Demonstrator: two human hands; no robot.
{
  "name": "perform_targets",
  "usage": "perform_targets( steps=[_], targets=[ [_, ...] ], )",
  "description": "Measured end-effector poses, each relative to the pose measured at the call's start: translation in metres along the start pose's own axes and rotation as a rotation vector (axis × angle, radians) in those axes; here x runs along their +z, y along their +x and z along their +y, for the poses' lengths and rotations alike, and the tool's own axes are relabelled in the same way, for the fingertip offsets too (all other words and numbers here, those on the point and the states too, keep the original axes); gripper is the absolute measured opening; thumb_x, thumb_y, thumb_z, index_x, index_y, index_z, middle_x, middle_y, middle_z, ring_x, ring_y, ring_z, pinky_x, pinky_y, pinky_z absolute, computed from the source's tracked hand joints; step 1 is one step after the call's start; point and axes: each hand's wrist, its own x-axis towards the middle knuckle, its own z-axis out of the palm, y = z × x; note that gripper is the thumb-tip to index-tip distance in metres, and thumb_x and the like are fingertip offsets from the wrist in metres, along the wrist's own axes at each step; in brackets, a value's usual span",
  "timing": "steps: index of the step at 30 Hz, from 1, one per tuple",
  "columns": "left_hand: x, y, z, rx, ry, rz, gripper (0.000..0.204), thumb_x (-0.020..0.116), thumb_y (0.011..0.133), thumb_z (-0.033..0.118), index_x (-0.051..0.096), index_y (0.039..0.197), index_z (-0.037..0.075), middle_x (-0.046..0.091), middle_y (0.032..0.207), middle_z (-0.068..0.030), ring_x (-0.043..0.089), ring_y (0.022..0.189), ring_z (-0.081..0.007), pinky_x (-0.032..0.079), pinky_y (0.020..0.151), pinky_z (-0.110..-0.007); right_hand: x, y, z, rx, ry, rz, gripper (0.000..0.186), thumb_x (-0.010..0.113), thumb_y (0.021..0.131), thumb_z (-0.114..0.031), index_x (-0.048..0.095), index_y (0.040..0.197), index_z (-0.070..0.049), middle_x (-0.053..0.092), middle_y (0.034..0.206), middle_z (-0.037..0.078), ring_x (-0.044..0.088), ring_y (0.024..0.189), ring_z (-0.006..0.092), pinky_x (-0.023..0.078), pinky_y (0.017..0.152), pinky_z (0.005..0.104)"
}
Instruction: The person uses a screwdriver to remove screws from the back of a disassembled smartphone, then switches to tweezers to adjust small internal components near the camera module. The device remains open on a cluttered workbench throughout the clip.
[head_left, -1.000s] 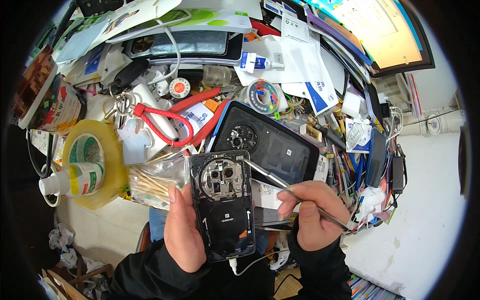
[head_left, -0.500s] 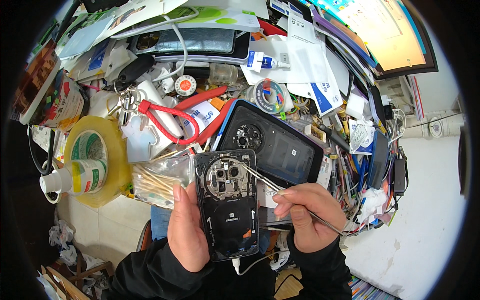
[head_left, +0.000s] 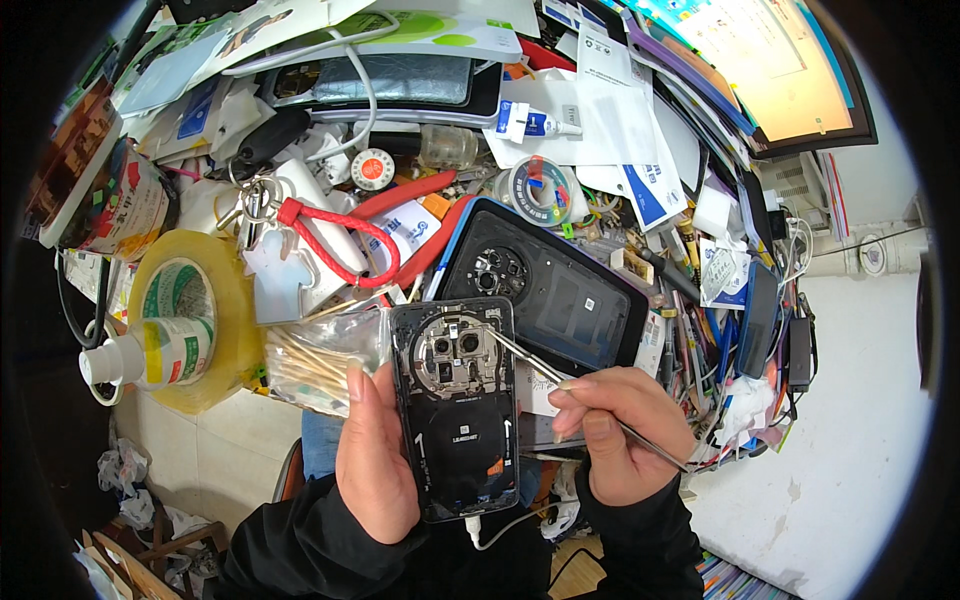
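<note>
My left hand (head_left: 372, 455) grips an opened smartphone (head_left: 462, 470) by its left edge, thumb along the side. The phone's back is off, so the round camera section and metal plates show above a black lower area. A white charging cable (head_left: 474, 528) is plugged into its bottom end. Between the thumb and fingers of my right hand (head_left: 630, 430) is a pair of metal tweezers (head_left: 545, 368), closed around. Their tips reach the upper right of the camera section; whether they touch it I cannot tell. Behind the phone lies a detached back cover (head_left: 580, 300) with a camera cutout.
Left of the phone are a bag of cotton swabs (head_left: 315, 370), a big roll of clear tape (head_left: 240, 340) and a white-capped bottle (head_left: 150, 352). Red-handled pliers (head_left: 420, 235), a solder spool (head_left: 541, 190) and keys (head_left: 262, 200) crowd the bench. Pens and tools fill the right side.
Almost nothing differs. The phone and both hands have shifted very slightly to the right, and the tweezer tips stay over the camera section.
</note>
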Motion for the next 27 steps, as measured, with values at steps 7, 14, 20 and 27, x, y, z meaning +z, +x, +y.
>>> perform_targets(
  steps=[7,14,20,27],
  targets=[
    [0.0010,0.0008,-0.0018,0.018,0.013,0.024,0.083,0.017,0.107,0.064,0.044,0.144,-0.006,0.067,0.124,-0.0234,0.072,0.105,-0.0347,0.060,0.094,-0.048,-0.0020,-0.0007,-0.0008,0.001,-0.027,-0.014,0.019,0.073,0.091,0.004,0.074,0.109,0.005,0.073,0.098,0.017,0.072,0.075,0.0181,0.056,0.067,0.0258],
    [-0.0011,0.0009,-0.0001,0.007,-0.011,-0.024,0.083,0.017,0.108,0.063,0.044,0.144,-0.006,0.067,0.124,-0.0234,0.072,0.105,-0.0348,0.060,0.094,-0.048,-0.0021,-0.0011,-0.0024,0.006,0.010,0.003,0.018,0.074,0.090,0.004,0.074,0.108,0.006,0.073,0.098,0.017,0.071,0.076,0.0184,0.056,0.067,0.0258],
    [0.0008,0.0001,0.0000,0.005,-0.020,0.015,0.083,0.017,0.107,0.064,0.044,0.144,-0.006,0.067,0.124,-0.0236,0.072,0.106,-0.0341,0.059,0.095,-0.047,-0.0003,0.0009,-0.0021,-0.011,-0.011,-0.018,0.019,0.073,0.091,0.004,0.074,0.110,0.006,0.072,0.099,0.017,0.071,0.077,0.0190,0.056,0.068,0.0263],
    [0.0007,0.0019,-0.0009,0.009,0.025,0.007,0.086,0.016,0.107,0.065,0.048,0.140,-0.007,0.068,0.121,-0.0238,0.072,0.104,-0.0333,0.059,0.093,-0.045,-0.0019,0.0007,-0.0025,-0.009,-0.035,-0.031,0.020,0.073,0.090,0.005,0.074,0.111,0.005,0.072,0.099,0.017,0.071,0.077,0.0194,0.056,0.068,0.0271]
  ],
)
